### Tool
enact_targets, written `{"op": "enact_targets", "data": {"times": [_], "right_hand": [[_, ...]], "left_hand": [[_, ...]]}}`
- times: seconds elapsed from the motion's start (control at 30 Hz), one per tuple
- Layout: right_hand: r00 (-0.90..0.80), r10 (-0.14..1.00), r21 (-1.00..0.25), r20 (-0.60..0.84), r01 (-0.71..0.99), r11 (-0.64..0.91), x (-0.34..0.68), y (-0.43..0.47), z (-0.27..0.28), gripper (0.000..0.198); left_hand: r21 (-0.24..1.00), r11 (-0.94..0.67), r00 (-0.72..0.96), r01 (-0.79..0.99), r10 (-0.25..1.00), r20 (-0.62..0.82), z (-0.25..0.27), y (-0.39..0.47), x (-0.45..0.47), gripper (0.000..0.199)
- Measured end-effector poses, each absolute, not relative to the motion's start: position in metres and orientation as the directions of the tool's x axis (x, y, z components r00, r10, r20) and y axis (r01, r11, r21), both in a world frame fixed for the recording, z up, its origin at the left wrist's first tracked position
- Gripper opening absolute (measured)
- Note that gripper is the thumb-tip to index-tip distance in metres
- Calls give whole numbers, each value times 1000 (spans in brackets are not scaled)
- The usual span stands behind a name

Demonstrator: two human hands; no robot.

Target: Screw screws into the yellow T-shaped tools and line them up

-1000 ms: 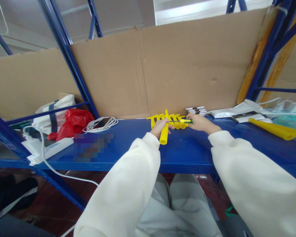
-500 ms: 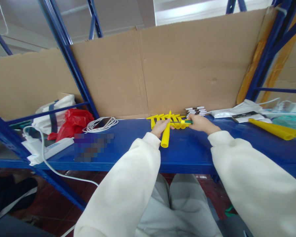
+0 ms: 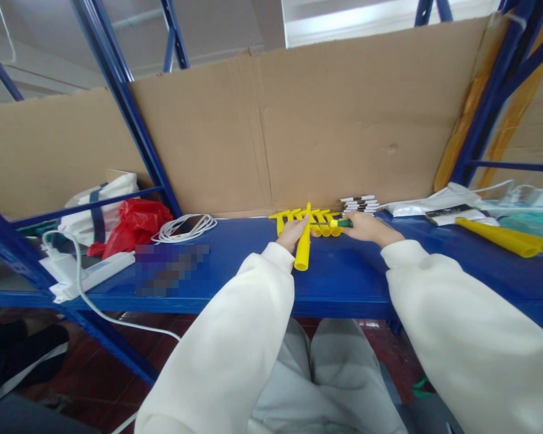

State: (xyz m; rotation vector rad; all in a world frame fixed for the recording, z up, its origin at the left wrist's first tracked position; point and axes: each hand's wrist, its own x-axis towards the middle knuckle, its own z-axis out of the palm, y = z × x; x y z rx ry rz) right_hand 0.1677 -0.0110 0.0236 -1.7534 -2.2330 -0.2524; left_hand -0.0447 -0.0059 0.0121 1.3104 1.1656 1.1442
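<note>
My left hand [image 3: 292, 234] is wrapped round a yellow tapered plastic tube [image 3: 303, 253], its wide hollow end toward me and its narrow end pointing away. In my right hand [image 3: 365, 229] is a screwdriver [image 3: 341, 223] with a yellow and green handle. Its thin shaft points left and reaches the side of the tube; whether the tip meets a screw is too small to tell. Just behind my hands, several similar yellow pieces [image 3: 332, 231] lie side by side on the blue shelf [image 3: 244, 259], partly covered by the left hand and the screwdriver.
A stack of small white and dark packets [image 3: 359, 204] stands behind my right hand. More yellow tubes [image 3: 504, 237] lie at the right by white packaging [image 3: 434, 199]. At the left are a coiled white cable [image 3: 185, 228], a red bag [image 3: 138, 224] and a power strip [image 3: 102, 269]. Cardboard [image 3: 344, 120] walls the back.
The tube in my left hand has shifted very slightly left, and the screwdriver in my right hand has moved a little with it. Everything else stays put.
</note>
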Motion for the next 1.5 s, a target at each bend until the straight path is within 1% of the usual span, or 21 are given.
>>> {"op": "enact_targets", "data": {"times": [0.13, 0.27, 0.4, 0.67, 0.87, 1.0, 1.2, 1.4, 1.5], "right_hand": [[-204, 912, -23, 356, 974, 227, 169, -10, 23, 29], [-181, 921, -29, 345, 979, 203, 170, -10, 23, 34], [-187, 922, -27, 340, 978, 208, 170, -11, 23, 37], [-211, 922, -19, 324, 973, 230, 169, -11, 25, 28], [-183, 919, -24, 348, 979, 204, 171, -10, 22, 31], [-179, 928, -16, 326, 981, 195, 170, -12, 23, 34], [-180, 935, 1, 305, 982, 188, 166, -14, 27, 25], [-145, 935, -7, 322, 988, 156, 167, -14, 27, 37], [-154, 936, -18, 317, 986, 168, 169, -14, 25, 39]], "left_hand": [[999, -25, 86, 45, 996, 21, 16, -11, -44, 38], [999, -22, 82, 31, 996, 20, 18, -12, -44, 42], [999, -39, 80, 35, 996, 36, 15, -7, -45, 41], [996, -71, 68, 60, 995, 67, 11, -1, -46, 45], [995, -75, 67, 64, 995, 70, 9, 3, -46, 44], [996, -59, 63, 70, 997, 55, 12, 0, -46, 48], [996, -44, 48, 72, 998, 41, 14, -3, -45, 55], [996, -60, 45, 62, 997, 57, 9, 2, -46, 50], [996, -81, 22, 43, 997, 80, 7, 5, -45, 49]]}}
